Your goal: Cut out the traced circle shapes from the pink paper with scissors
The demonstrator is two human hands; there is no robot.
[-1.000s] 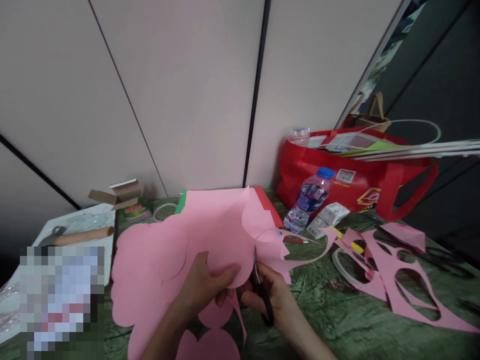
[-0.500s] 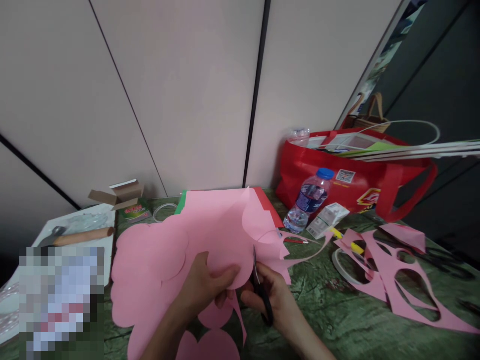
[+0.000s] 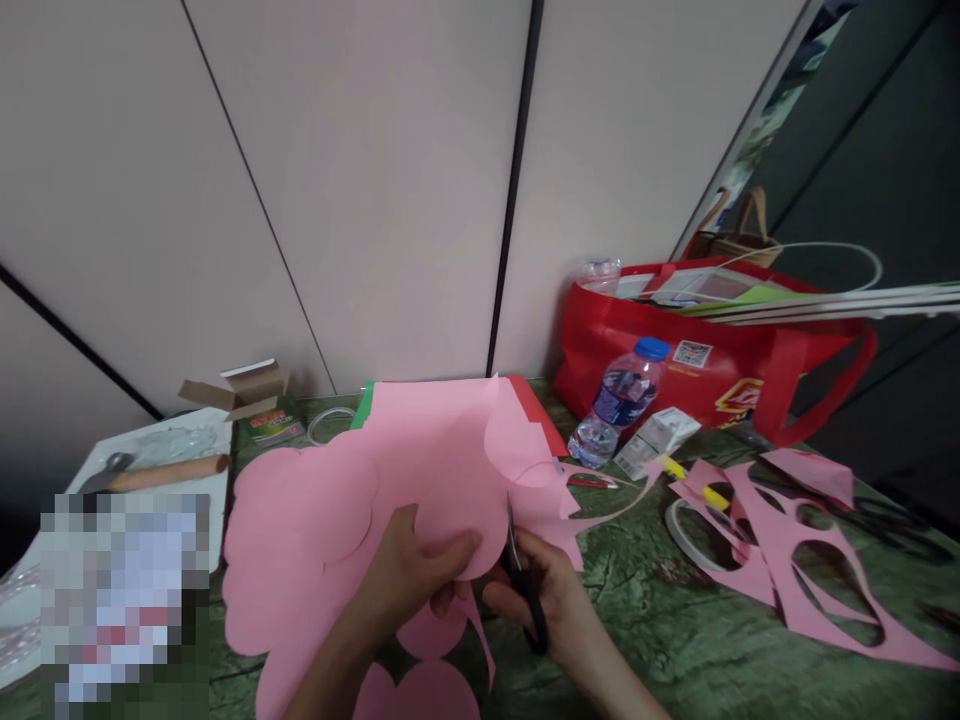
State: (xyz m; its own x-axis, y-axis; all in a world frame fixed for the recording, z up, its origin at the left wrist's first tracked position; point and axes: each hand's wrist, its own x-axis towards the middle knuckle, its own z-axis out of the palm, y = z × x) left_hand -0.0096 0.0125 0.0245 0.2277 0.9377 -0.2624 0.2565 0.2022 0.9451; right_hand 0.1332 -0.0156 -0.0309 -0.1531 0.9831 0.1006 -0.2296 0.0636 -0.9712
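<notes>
My left hand [image 3: 427, 560] pinches a piece of pink paper [image 3: 469, 510] with a rounded edge, thumb on top and fingers below. Black-handled scissors [image 3: 531, 595] are in my right hand [image 3: 551, 590], their blades at the right edge of that paper. A thin offcut strip hangs below the paper. Many cut pink paper rounds [image 3: 300, 510] overlap in a pile at the left, and more lie below my hands. Behind them is a stack of pink sheets [image 3: 427, 405], with green and red paper showing at its sides.
Pink paper scraps with holes [image 3: 810, 580] lie at the right, over a tape roll [image 3: 686, 540] and a yellow tool [image 3: 705, 490]. A water bottle [image 3: 619, 405] and small carton [image 3: 656, 440] stand before a red bag [image 3: 675, 330]. At the left are an opened box [image 3: 270, 415] and a wooden-handled hammer [image 3: 169, 473].
</notes>
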